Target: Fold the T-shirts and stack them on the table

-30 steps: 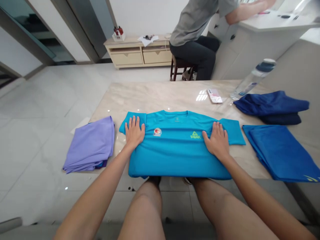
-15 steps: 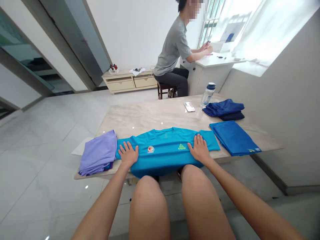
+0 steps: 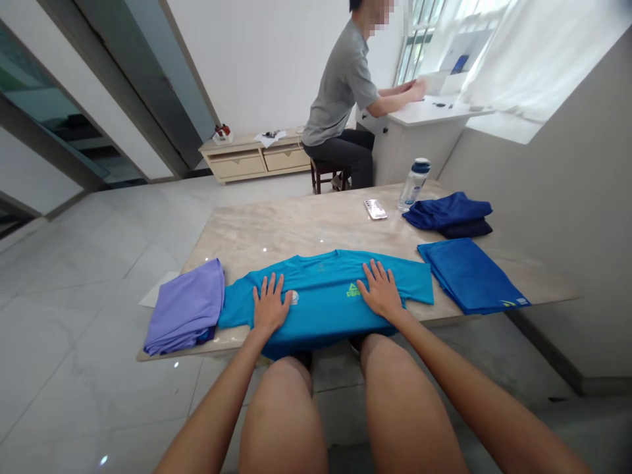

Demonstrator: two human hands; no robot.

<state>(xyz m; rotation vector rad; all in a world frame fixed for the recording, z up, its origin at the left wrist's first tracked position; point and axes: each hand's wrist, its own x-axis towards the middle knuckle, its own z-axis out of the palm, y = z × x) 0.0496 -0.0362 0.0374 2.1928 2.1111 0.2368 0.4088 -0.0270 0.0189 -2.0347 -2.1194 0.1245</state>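
A turquoise T-shirt (image 3: 316,303) lies spread front side up across the near edge of the table, its lower part hanging over toward my knees. Flat on its left chest area rests my left hand (image 3: 270,304), fingers spread and partly covering a round badge. My right hand (image 3: 381,291) presses on the other side, fingers apart, beside a yellow-green printed logo (image 3: 352,290). Both sleeves stretch out sideways. A folded lilac garment (image 3: 187,303) borders the left sleeve, and a folded blue garment (image 3: 471,273) lies just beyond the right one.
On the stone-look table (image 3: 247,230) a phone (image 3: 376,209) and a clear water bottle (image 3: 413,184) stand toward the back. Folded navy clothes (image 3: 449,214) lie right of them. A person in a grey shirt (image 3: 340,85) sits at a white desk (image 3: 429,125) beyond.
Both hands have slid inward over the shirt, from near the sleeves onto the chest. The left sleeve now lies flatter and further out. The view has shifted slightly.
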